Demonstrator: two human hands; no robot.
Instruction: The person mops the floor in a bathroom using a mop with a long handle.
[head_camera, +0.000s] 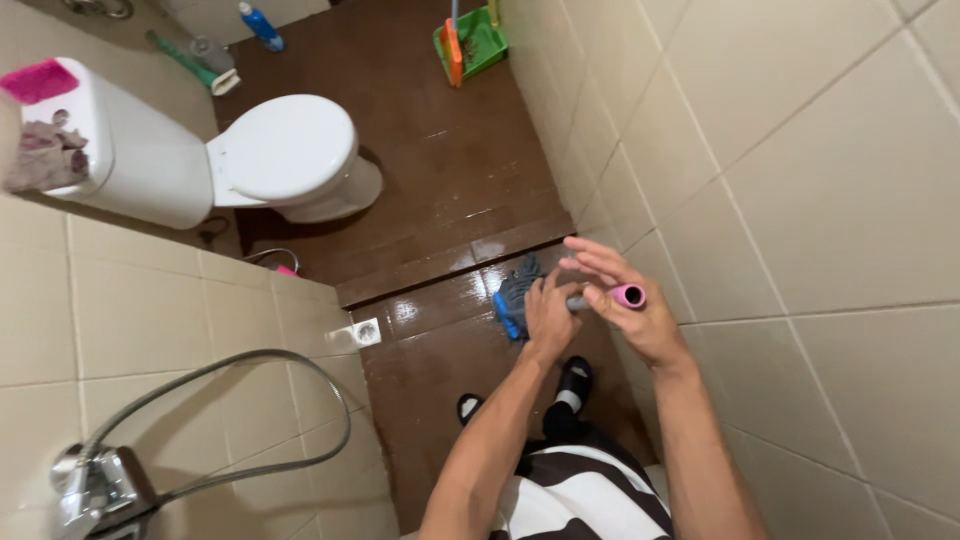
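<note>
**Listener:** Pink tip — where is it?

**Operator:** I see the pink handle cap (629, 296) of a mop handle (578, 301) held by my right hand (625, 300), fingers partly spread, thumb and palm clamped on it.

**Listener:** And the other hand?

**Operator:** My left hand (551, 315) is wrapped shut on the shaft just below. The handle's long axis runs down and away from both grips to the blue mop head (515, 298) on the wet brown floor (450, 180).

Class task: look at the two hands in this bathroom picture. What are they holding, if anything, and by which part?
Both hands grip a mop by its handle: left hand lower on the shaft, right hand at the pink top end.
</note>
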